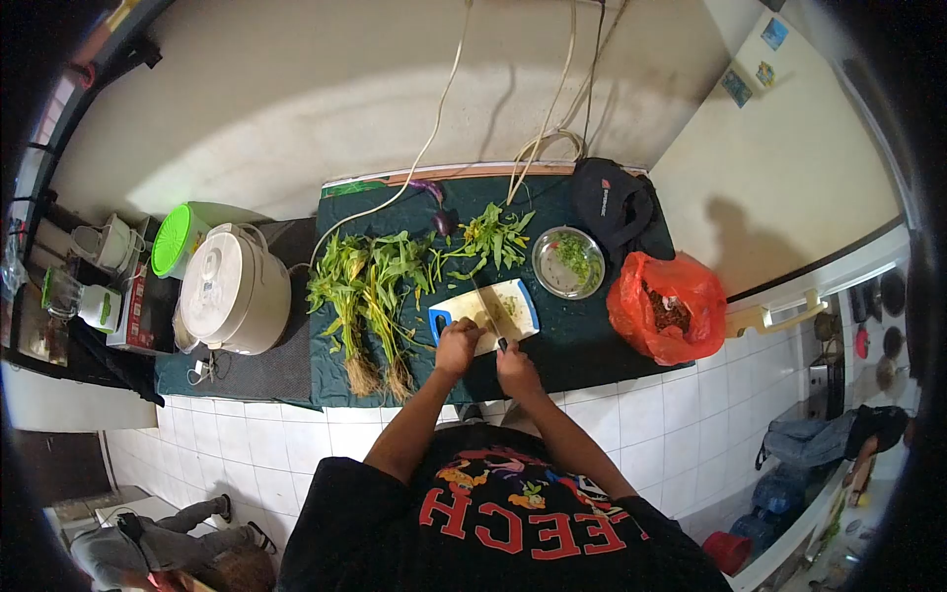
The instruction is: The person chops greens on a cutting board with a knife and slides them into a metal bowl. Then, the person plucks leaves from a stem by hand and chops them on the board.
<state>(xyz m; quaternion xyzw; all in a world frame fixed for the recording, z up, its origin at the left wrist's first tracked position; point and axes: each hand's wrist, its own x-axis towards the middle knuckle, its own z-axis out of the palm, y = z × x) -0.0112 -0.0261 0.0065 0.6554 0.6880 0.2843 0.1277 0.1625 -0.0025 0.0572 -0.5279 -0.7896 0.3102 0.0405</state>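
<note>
Black shirt (533, 498) is filling the foreground, right fingers (507, 359) are clenching the knife (489, 313), and curled left fingers (462, 333), hold unclear, are presumably steadying the cutting board (520, 325) beneath it near the desk's (577, 345) front edge.

a black t-shirt (395, 538) with short sleeves (340, 493), its front printed with colourful cartoon figures (533, 493) and, nearer, large red block letters (500, 531); forearms (406, 427) bare.

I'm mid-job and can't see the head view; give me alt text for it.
The right hand holds a knife over a cutting board, the left hand close beside the knife. Leafy greens lie to the left; a metal bowl of chopped greens and a red bag stand to the right.
</note>
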